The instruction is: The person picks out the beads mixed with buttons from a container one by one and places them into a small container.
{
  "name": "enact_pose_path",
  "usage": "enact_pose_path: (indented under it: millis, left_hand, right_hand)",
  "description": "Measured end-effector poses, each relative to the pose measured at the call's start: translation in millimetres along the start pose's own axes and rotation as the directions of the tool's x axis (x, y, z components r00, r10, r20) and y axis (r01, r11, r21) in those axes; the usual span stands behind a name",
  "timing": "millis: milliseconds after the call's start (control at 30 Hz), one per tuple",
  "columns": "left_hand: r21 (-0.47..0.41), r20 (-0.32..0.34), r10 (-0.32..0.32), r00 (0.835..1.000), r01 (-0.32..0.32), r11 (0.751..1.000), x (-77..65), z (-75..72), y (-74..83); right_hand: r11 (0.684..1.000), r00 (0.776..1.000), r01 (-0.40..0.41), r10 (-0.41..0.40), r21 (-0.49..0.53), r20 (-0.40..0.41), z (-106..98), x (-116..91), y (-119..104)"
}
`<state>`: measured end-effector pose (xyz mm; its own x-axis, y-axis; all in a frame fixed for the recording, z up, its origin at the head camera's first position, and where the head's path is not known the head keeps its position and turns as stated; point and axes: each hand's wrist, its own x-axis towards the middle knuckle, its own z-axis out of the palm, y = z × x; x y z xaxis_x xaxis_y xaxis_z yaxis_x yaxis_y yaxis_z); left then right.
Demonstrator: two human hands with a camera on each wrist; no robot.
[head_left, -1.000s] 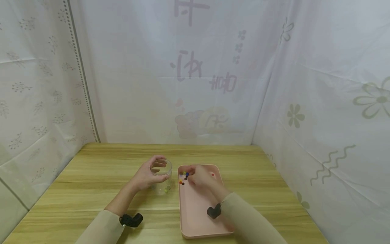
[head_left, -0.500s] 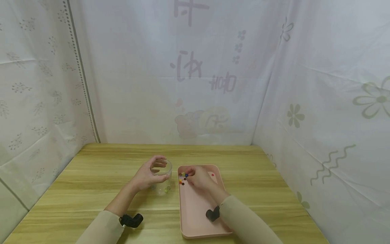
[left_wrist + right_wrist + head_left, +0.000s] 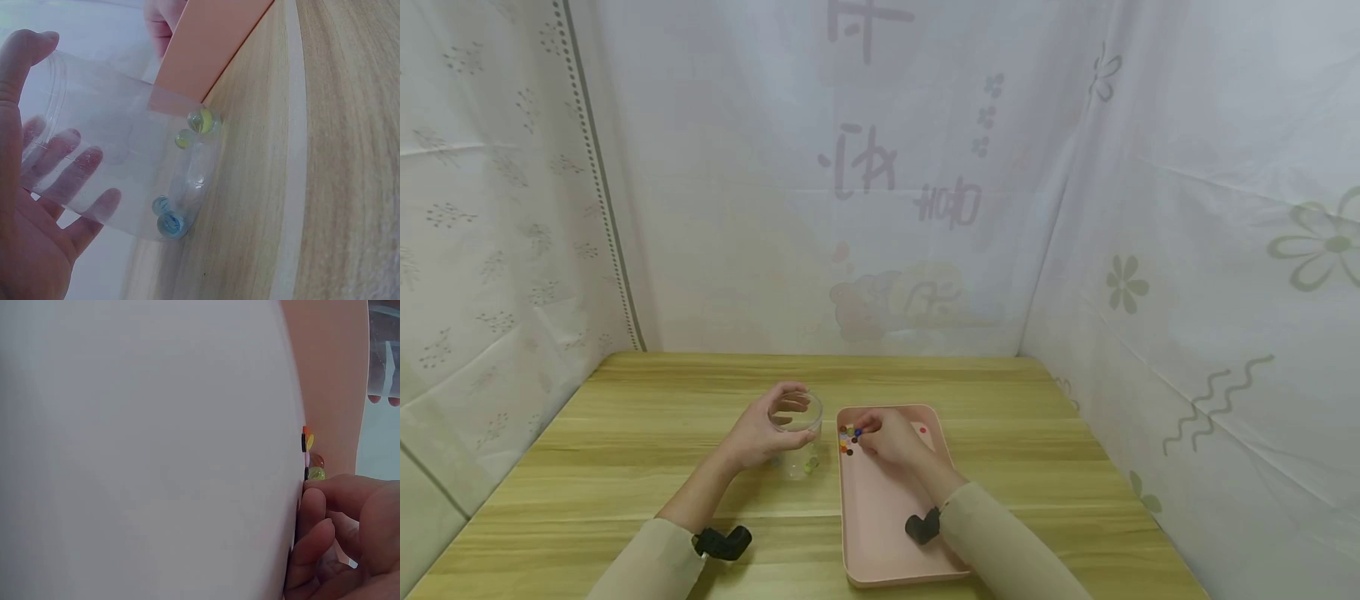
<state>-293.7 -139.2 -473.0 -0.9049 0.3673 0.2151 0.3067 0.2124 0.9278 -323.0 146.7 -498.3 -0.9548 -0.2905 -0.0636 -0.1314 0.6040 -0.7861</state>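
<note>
My left hand (image 3: 758, 432) grips a clear plastic cup (image 3: 119, 119) near its rim, thumb on one side and fingers on the other. Inside at the bottom lie yellow-green marbles (image 3: 201, 120) and blue-tinted marbles (image 3: 170, 224). Over the far left part of a pink tray (image 3: 887, 533), my right hand (image 3: 891, 437) has its fingers bent, with thumb and fingertips beside a small blue piece (image 3: 858, 432); whether they pinch it is hidden. Small flat coloured discs (image 3: 304, 442) and a yellow-green marble (image 3: 317, 474) lie close by the fingertips.
A lone red disc (image 3: 922, 430) lies at the tray's far right. The tray's raised wall (image 3: 334, 381) stands between the right hand and the cup. Both rest on a wood-grain table (image 3: 685, 383), with patterned white curtains (image 3: 737, 208) around it.
My right hand, blurred a second ago, has steadied at the pieces in the tray's far left, drawing slightly back. My left hand and the cup have stayed in place.
</note>
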Motion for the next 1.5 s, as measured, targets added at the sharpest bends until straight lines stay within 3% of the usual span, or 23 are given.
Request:
enact_pose_path:
  millis: [233, 467, 833, 1100, 1367, 1500]
  left_hand:
    - [0.002, -0.003, 0.002, 1.000, -0.002, 1.000, 0.0, 0.3, -1.0]
    - [-0.001, -0.001, -0.001, 1.000, 0.001, 1.000, -0.4, 0.1, -0.1]
    - [0.021, -0.007, 0.011, 1.000, -0.011, 1.000, -0.2, -0.5, -0.9]
    - [0.023, -0.003, 0.025, 1.000, -0.025, 0.999, 0.5, 0.5, -1.1]
    - [0.019, -0.007, 0.029, 1.000, -0.029, 0.999, -0.4, 0.5, -1.0]
    - [0.016, -0.001, 0.019, 1.000, -0.019, 1.000, -0.5, -0.4, -1.5]
  right_hand:
    - [0.999, 1.000, 0.006, -0.006, 0.048, -0.003, 0, 0, 1]
    - [1.000, 1.000, 0.001, -0.001, 0.006, -0.005, -2, 0, 3]
    - [0.999, 1.000, 0.024, -0.024, 0.038, -0.007, -1, 0, 1]
    - [0.987, 1.000, -0.002, 0.002, 0.163, -0.002, 0, 2, -3]
    - [0.976, 1.000, -0.031, 0.029, 0.215, 0.012, -4, 1, -14]
    - [0.970, 1.000, -0.006, 0.004, 0.243, 0.010, -6, -1, -17]
